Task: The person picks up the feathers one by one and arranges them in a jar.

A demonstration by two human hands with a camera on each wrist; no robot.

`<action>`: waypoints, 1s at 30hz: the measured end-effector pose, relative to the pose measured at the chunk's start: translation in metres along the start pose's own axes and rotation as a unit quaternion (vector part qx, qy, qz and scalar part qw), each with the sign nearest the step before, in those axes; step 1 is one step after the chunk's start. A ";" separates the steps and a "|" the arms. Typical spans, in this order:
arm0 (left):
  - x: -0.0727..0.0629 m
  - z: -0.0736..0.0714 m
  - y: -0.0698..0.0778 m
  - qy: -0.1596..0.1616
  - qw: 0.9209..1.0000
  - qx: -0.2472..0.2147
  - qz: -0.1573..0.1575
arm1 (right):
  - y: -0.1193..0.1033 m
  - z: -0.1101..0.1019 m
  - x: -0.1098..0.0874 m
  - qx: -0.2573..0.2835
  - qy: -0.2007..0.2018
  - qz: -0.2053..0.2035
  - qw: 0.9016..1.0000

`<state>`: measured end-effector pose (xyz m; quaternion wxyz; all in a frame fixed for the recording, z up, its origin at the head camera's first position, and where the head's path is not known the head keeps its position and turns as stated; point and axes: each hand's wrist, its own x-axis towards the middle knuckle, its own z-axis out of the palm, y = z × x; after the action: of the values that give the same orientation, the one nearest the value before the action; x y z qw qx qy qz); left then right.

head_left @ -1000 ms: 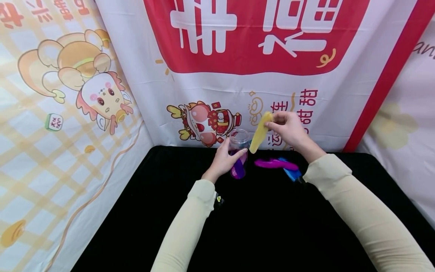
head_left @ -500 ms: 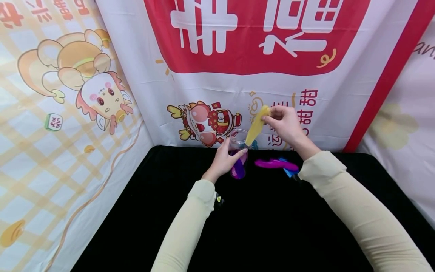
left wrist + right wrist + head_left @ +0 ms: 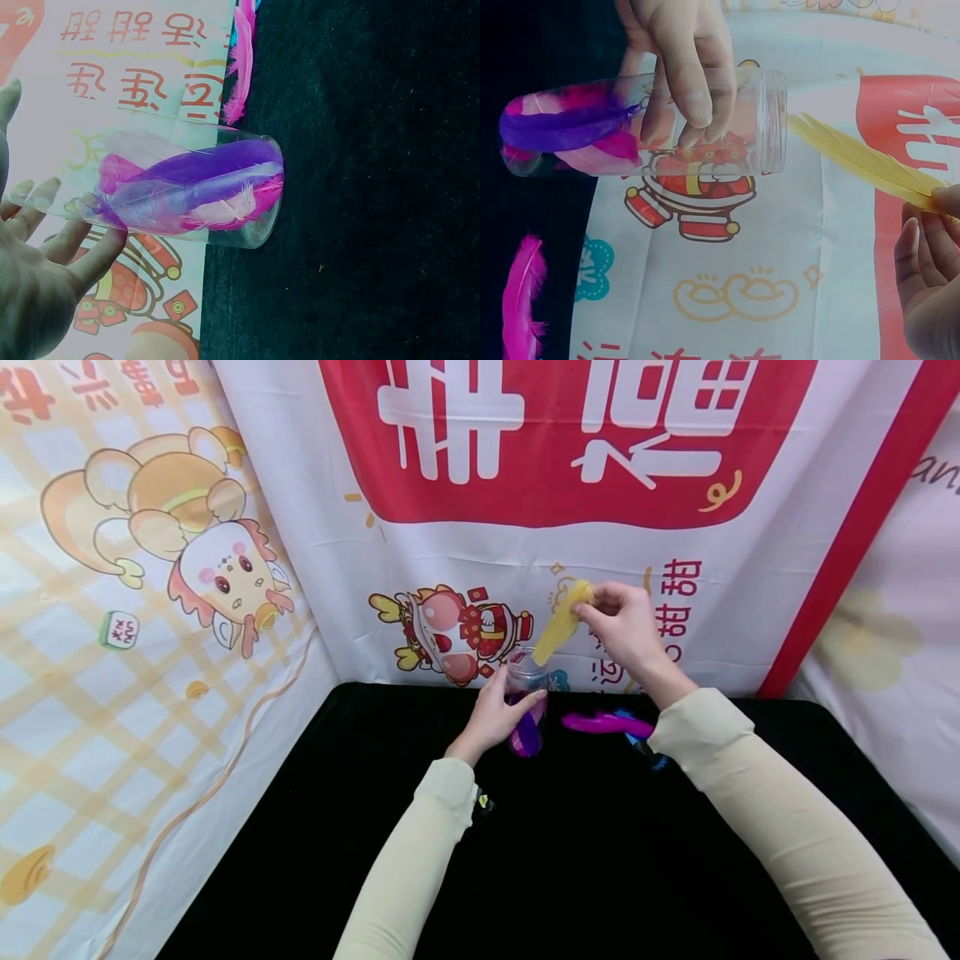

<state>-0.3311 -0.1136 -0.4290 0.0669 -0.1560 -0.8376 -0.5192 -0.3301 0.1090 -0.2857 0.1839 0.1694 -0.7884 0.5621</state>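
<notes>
A clear jar (image 3: 660,161) stands upright near the back of the table with purple, magenta and pale pink feathers (image 3: 210,176) inside. My left hand (image 3: 495,714) grips the jar around its upper part, thumb on the near side. Between thumb and fingers my right hand (image 3: 626,622) pinches a yellow feather (image 3: 558,625) by one end. The feather slants down to the left, and its free tip is right at the jar's open mouth, as the right wrist view also shows. No lid shows on the jar.
A magenta feather (image 3: 606,723) lies on the black table (image 3: 585,843) to the right of the jar, with blue feathers (image 3: 637,742) partly under it and behind the right sleeve. Printed cloth (image 3: 442,552) hangs at the table's back edge.
My right hand has moved up and slightly left, bringing the yellow feather from beside the jar to over its mouth. The left hand and jar have stayed in place.
</notes>
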 end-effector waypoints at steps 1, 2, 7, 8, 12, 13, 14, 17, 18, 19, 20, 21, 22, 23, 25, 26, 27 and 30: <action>0.000 0.000 0.000 0.000 1.000 0.001 -0.002 | 0.000 0.000 0.000 0.002 0.002 -0.003 1.000; 0.000 0.000 0.000 0.000 1.000 0.002 -0.003 | 0.000 0.001 0.001 0.003 0.004 -0.007 1.000; 0.000 0.000 0.000 0.004 1.000 0.004 -0.002 | -0.001 0.005 0.001 -0.002 0.007 -0.028 1.000; 0.000 0.001 0.000 0.004 1.000 0.004 -0.001 | -0.001 0.006 0.001 -0.006 0.006 -0.032 0.999; 0.001 0.001 -0.001 0.005 1.000 0.006 -0.002 | 0.000 0.010 0.000 -0.029 -0.004 -0.038 0.999; 0.001 0.001 -0.001 0.004 1.000 0.005 -0.002 | 0.000 0.011 0.000 -0.036 -0.007 -0.038 0.999; 0.000 0.001 -0.002 0.004 1.000 0.004 -0.002 | 0.000 0.012 0.000 -0.042 -0.010 -0.038 0.998; 0.000 0.001 -0.002 0.000 1.000 0.003 -0.004 | 0.002 0.015 -0.001 -0.054 -0.018 -0.036 0.998; 0.000 0.001 -0.002 -0.002 1.000 0.003 -0.005 | 0.002 0.016 -0.001 -0.056 -0.019 -0.036 0.998; 0.000 0.001 -0.002 -0.003 1.000 0.002 -0.006 | 0.002 0.017 -0.001 -0.057 -0.021 -0.036 0.997; 0.000 0.000 -0.002 -0.004 1.000 0.002 -0.008 | 0.002 0.018 -0.001 -0.057 -0.023 -0.036 0.997; 0.000 0.000 -0.002 -0.004 1.000 0.002 -0.010 | 0.002 0.018 -0.002 -0.056 -0.024 -0.037 0.997; 0.000 0.000 -0.001 -0.003 1.000 0.003 -0.011 | 0.002 0.019 -0.002 -0.055 -0.026 -0.038 0.997; 0.000 0.000 -0.001 -0.002 1.000 0.003 -0.012 | 0.002 0.019 -0.002 -0.054 -0.028 -0.038 0.997; 0.000 0.001 0.000 0.000 1.000 0.002 -0.014 | 0.003 0.020 -0.002 -0.059 -0.030 -0.039 0.997; 0.000 0.001 0.000 0.001 1.000 0.001 -0.014 | 0.003 0.020 -0.002 -0.062 -0.031 -0.038 0.997; 0.000 0.001 0.000 0.003 1.000 0.001 -0.014 | 0.003 0.021 -0.002 -0.065 -0.033 -0.036 0.997; 0.001 0.001 0.001 0.002 1.000 -0.001 -0.014 | 0.005 0.022 -0.003 -0.072 -0.039 -0.030 0.996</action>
<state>-0.3316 -0.1126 -0.4285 0.0610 -0.1430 -0.8394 -0.5209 -0.3320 0.0899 -0.2974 0.1814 0.2010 -0.8278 0.4913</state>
